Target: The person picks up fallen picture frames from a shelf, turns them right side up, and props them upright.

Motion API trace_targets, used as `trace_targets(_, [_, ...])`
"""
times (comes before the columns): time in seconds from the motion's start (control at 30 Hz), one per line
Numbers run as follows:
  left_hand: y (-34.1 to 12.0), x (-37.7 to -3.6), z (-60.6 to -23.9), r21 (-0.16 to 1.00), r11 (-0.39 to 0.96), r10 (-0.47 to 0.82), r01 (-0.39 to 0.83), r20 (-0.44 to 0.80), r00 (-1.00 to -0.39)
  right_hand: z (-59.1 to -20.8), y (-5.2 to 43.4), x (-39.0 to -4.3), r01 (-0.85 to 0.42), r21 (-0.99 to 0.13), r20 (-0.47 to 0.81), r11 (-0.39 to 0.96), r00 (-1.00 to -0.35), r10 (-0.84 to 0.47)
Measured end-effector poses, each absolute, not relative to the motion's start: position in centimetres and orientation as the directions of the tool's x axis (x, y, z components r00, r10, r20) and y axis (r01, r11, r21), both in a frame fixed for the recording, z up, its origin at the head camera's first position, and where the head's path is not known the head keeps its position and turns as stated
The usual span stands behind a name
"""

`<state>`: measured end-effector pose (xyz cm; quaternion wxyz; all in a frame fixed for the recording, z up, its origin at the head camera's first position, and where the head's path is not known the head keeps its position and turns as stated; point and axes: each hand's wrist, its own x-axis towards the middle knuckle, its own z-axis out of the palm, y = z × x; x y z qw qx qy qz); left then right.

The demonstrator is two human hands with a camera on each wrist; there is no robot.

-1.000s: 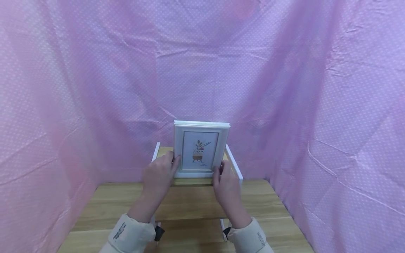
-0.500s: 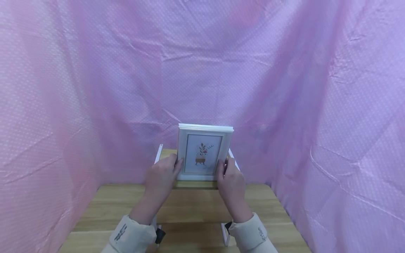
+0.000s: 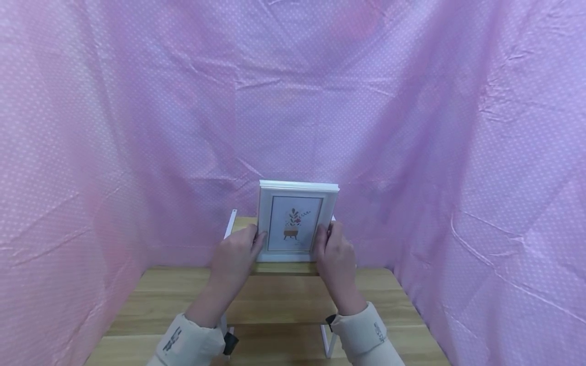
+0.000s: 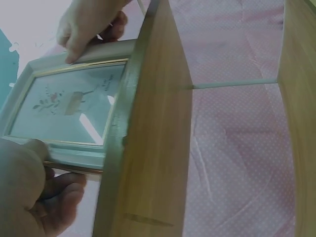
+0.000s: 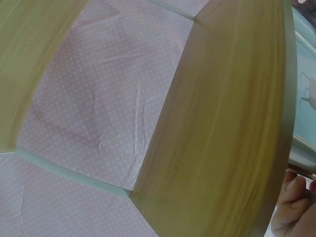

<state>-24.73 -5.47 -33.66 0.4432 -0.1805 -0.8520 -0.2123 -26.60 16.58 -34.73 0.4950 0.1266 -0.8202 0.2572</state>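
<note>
A white picture frame (image 3: 295,190) with a potted-plant print stands nearly upright at the top wooden board (image 3: 286,269) of a small shelf. My left hand (image 3: 233,256) grips its left side low down, thumb on the front. On the opposite side my right hand (image 3: 336,256) holds the lower right edge, its thumb on the front too. The left wrist view shows the picture frame (image 4: 64,106) sideways, its lower edge against the board; whether it rests its full weight there I cannot tell. Only a sliver of the picture frame (image 5: 306,94) appears in the right wrist view.
The shelf has a lower wooden board (image 3: 279,300) and white metal side bars (image 3: 230,223). It stands on a wood-grain table (image 3: 160,305). Pink dotted cloth (image 3: 293,101) hangs behind and on both sides.
The head view has shifted slightly. My right thumb has moved a little up the picture frame's side. The picture frame has barely moved against the shelf, and both hands keep their grip.
</note>
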Motion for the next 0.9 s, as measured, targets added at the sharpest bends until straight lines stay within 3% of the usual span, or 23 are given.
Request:
trace_targets(0.33, [-5.2, -24.4, -33.4, 0.245, 0.807, 0.148, 0.537, 0.796, -0.586, -35.0, 17.3, -26.7, -0.451, -0.264, 0.878, 0.853, -0.479, 0.018])
trace_targets(0.67, [-5.2, -23.6, -32.8, 0.303, 0.815, 0.108, 0.493, 0.757, -0.645, -34.9, 17.3, -26.4, -0.504, -0.276, 0.858, 0.819, -0.513, -0.027])
trace_targets(0.9, [-4.8, -23.3, -32.6, 0.278, 0.836, 0.088, 0.473, 0.783, -0.616, -35.0, 17.3, -26.6, -0.507, -0.263, 0.867, 0.821, -0.498, -0.030])
